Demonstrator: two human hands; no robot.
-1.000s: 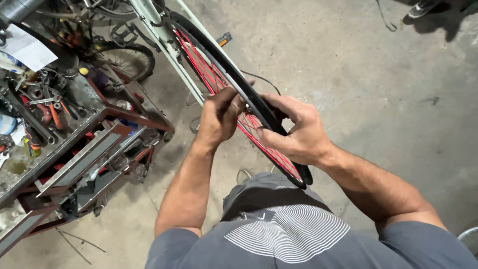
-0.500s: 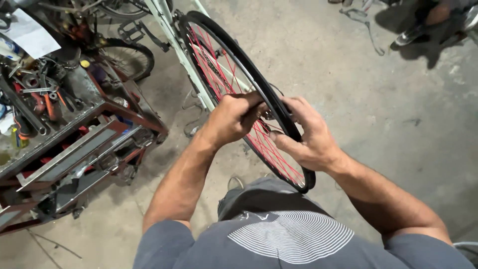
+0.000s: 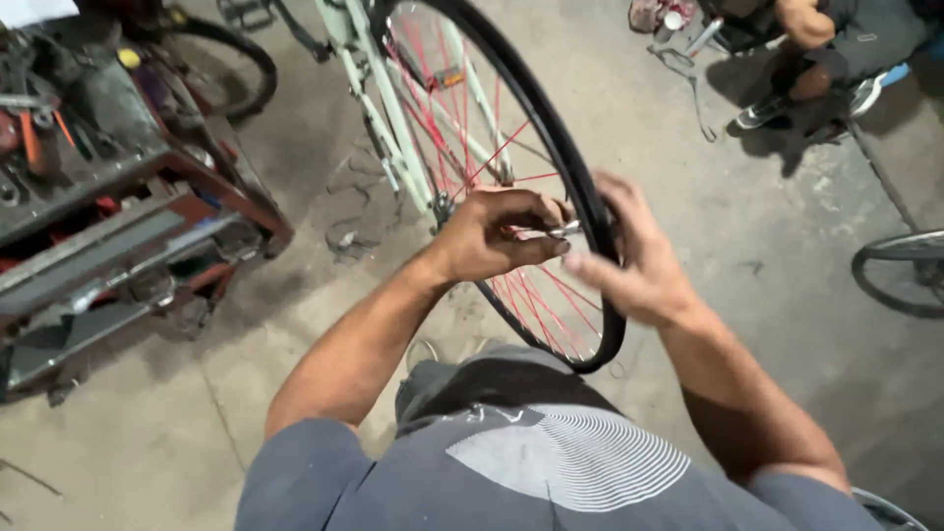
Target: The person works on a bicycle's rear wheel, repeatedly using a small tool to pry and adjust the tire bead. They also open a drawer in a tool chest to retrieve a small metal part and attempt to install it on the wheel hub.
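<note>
Wheel point(image 3: 511, 167): black tyre, red spokes, upright in a pale green frame point(image 3: 379, 108), rim at chest height so both hands meet across it.

Left hand point(image 3: 492, 236): grip closed, fingertips pinching a small silver part point(image 3: 565, 229) at the rim.

Right hand point(image 3: 634, 261): blurred, fingers curled about the tyre just beyond that grip, seemingly steadying it; how tightly it closes cannot be told.

Left of the grips: red tool rack point(image 3: 128, 226), cluttered. No labels legible. Far right: another person's shoe point(image 3: 757, 113), a second wheel point(image 3: 900, 270).
</note>
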